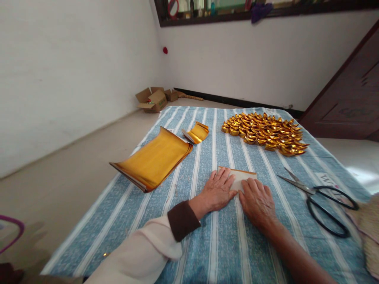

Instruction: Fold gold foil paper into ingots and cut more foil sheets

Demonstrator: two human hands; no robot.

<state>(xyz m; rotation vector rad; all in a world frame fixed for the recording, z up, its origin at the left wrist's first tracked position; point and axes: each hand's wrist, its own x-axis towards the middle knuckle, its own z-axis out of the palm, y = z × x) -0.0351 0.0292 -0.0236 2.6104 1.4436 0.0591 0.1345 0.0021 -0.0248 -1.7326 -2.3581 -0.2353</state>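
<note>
A sheet of paper (238, 179) lies pale side up on the striped cloth, with a thin golden strip along its far edge. My left hand (218, 189) rests flat on its left part, fingers stretched out. On its right part presses my right hand (257, 199), fingers bent and close together; what is under them is hidden. To the left is a stack of large gold paper sheets (155, 156) with curled edges. Behind it sits a smaller stack of gold paper (198, 133). Scissors (310, 192) with black handles lie partly spread to the right of my right hand.
Many folded gold paper ingots (263, 132) cover the far right of the table, which has a blue and white striped cloth (189, 221). A beige textured fabric (368, 232) hangs at the right edge. Open cardboard boxes (155, 99) stand on the floor by the wall.
</note>
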